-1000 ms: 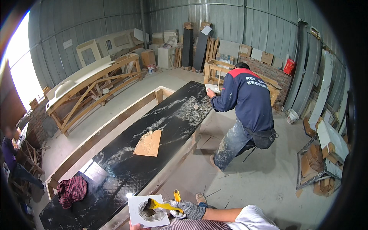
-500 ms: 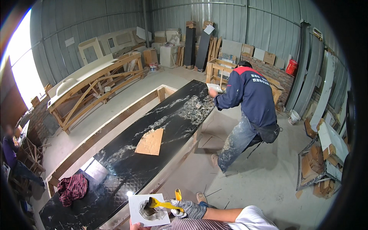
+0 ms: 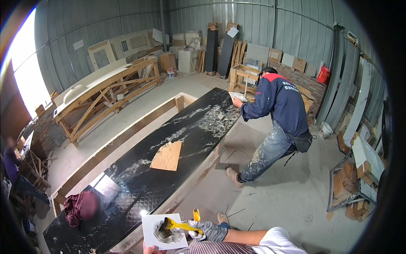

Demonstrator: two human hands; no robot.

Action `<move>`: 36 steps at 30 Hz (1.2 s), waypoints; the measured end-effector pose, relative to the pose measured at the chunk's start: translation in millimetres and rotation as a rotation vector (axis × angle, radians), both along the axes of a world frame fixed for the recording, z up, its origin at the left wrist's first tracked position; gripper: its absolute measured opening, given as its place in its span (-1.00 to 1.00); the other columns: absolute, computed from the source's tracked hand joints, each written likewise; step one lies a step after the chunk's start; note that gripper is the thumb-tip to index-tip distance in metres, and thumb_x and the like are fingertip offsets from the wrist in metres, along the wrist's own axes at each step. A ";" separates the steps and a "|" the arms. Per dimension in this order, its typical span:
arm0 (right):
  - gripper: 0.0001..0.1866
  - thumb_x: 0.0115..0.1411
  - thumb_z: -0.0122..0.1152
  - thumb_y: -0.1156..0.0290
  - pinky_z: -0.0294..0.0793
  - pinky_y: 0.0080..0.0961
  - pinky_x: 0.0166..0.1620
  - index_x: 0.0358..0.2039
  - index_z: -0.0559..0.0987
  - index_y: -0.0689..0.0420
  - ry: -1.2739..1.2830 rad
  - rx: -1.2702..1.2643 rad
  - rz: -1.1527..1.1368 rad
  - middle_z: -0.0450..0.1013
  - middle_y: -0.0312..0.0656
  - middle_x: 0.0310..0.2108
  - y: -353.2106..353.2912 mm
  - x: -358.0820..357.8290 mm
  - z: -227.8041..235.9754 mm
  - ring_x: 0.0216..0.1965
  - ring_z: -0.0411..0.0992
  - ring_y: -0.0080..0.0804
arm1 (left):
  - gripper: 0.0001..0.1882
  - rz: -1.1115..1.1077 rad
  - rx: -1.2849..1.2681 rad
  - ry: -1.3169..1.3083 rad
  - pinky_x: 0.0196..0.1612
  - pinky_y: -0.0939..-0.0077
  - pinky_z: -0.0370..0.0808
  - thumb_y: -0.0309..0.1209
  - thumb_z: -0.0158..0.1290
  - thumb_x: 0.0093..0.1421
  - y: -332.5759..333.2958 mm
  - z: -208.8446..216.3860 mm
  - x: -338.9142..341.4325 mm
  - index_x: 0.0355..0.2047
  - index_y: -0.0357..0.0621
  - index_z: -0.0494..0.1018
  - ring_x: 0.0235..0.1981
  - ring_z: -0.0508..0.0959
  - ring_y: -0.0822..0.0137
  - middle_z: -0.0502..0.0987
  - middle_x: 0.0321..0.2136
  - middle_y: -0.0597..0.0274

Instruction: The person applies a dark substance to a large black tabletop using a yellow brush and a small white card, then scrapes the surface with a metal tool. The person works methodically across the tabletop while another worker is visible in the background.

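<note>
My left hand [image 3: 153, 250], bare, grips a square white board [image 3: 151, 222] from its near edge; most of its fingers are under the board. A patch of grey paste [image 3: 172, 239] is spread on the board's middle. My right hand [image 3: 211, 231], in a grey knit glove, is closed round a yellow-handled putty knife [image 3: 179, 225], its working end down in the paste. A second yellow handle [image 3: 196, 214] sticks up beside the gloved fingers; its lower end is hidden. Both hands are just off the near side of a long black marbled slab [image 3: 165, 178].
The slab rests on a frame [image 3: 127, 130] and bears a piece of cardboard [image 3: 167, 156] and a red plaid cloth [image 3: 72, 209]. A co-worker [image 3: 281, 106] bends over its far end, holding a pale board. Another person [image 3: 15, 169] is at far left. A scrap-filled rack [image 3: 349, 184] stands right.
The co-worker has shifted slightly right, with the front foot stepping left and nearer, and the hand at the pale board has moved a little. My hands and putty knife hold the same place.
</note>
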State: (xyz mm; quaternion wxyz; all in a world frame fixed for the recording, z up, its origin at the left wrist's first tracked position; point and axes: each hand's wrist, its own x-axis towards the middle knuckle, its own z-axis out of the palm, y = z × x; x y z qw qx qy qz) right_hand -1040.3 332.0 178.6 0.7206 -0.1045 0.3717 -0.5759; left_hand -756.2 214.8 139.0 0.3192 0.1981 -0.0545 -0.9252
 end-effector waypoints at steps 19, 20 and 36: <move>-0.54 0.46 -0.04 0.19 0.30 -0.85 -0.60 0.27 0.39 0.13 -0.157 -0.103 -0.012 0.42 -0.35 -0.48 6.1 2.3 5.4 -0.63 0.27 -0.75 | -0.70 0.028 -0.032 -0.123 -0.09 0.30 0.58 -0.49 0.11 0.18 6.7 14.0 -5.8 -0.06 -0.22 0.50 -0.26 0.61 0.24 0.63 -0.24 0.15; -0.54 0.46 -0.04 0.19 0.30 -0.85 -0.60 0.27 0.39 0.13 -0.159 -0.103 -0.004 0.42 -0.35 -0.47 5.8 2.4 2.7 -0.63 0.27 -0.75 | -0.71 0.042 -0.025 -0.157 -0.11 0.32 0.58 -0.49 0.11 0.18 7.7 13.9 -5.2 -0.06 -0.22 0.50 -0.27 0.61 0.24 0.63 -0.25 0.14; -0.52 0.45 -0.05 0.19 0.31 -0.85 -0.57 0.30 0.35 0.13 -0.197 -0.108 0.010 0.43 -0.32 -0.43 9.5 4.7 -22.1 -0.62 0.28 -0.71 | -0.69 -0.001 0.021 -0.099 -0.14 0.39 0.59 -0.53 0.10 0.16 5.3 -3.7 5.0 -0.05 -0.27 0.47 -0.32 0.60 0.27 0.61 -0.24 0.11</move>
